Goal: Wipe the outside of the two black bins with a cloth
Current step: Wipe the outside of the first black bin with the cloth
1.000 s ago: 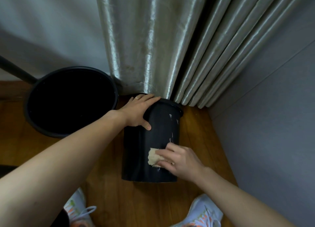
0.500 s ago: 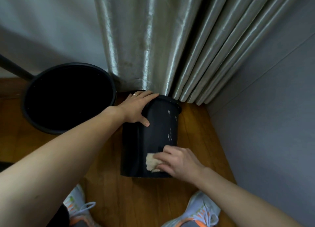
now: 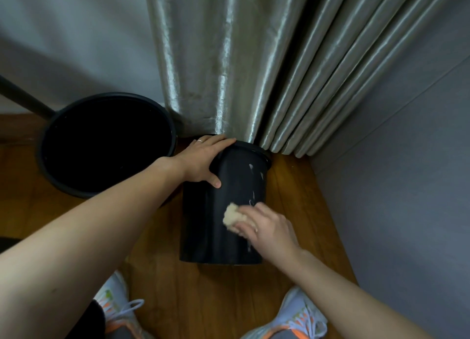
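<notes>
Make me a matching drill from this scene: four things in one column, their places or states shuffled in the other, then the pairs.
1. left hand
2. right hand
3. larger bin
4. curtain

a. hangs behind the smaller bin
b. presses the cloth to the bin's side
c. stands untouched at the left
d. grips the smaller bin's rim

Pairs: 1-d, 2-b, 3-c, 4-a

Both forearms were bare; the left hand (image 3: pixel 201 160) wore a thin ring (image 3: pixel 200 141), the feet white sneakers (image 3: pixel 300 315) with orange accents.
</notes>
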The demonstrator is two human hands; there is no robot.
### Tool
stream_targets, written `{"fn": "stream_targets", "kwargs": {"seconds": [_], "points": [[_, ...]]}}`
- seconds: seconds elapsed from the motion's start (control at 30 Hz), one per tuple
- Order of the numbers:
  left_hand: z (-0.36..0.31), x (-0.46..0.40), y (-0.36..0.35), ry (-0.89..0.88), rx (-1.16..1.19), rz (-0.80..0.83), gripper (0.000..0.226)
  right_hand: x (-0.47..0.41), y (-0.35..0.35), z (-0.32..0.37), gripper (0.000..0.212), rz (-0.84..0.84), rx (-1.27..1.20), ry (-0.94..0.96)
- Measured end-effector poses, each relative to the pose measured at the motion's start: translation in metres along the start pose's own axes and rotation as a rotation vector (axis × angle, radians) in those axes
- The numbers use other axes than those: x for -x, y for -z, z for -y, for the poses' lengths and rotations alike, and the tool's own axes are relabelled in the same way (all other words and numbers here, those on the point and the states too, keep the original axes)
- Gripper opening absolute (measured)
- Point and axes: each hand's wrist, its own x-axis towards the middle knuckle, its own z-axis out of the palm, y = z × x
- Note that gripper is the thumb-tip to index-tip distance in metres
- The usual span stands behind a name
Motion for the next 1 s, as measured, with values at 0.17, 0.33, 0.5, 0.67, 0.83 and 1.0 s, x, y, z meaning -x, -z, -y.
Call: {"fn": "stream_targets", "kwargs": {"seconds": [0.17,0.33,0.5,0.67,0.83,1.0], "points": [[0.002,0.003,0.002,-0.01,0.012,-0.017,0.126,0.013,-0.004,0.003,0.03,0.129,-0.008,0.193],[-0.001,0.003,0.003,0.001,0.012,-0.011,0.125,0.009,0.001,0.0,0.03,0.125,0.033,0.216],[-0.004,0.005,0.005,0.007,0.013,-0.004,0.124,0.004,0.0,0.001,0.033,0.07,0.003,0.114],[-0.008,0.005,0.01,0.045,-0.017,0.019,0.124,0.014,0.002,-0.002,0.034,0.196,-0.026,0.226],[-0.036,-0.001,0.017,0.073,-0.036,0.051,0.117,0.012,-0.001,0.002,0.036,0.154,-0.022,0.201],[-0.039,-0.008,0.019,0.131,0.043,0.066,0.111,0.014,0.0,0.006,0.036,0.193,-0.024,0.203]]}}
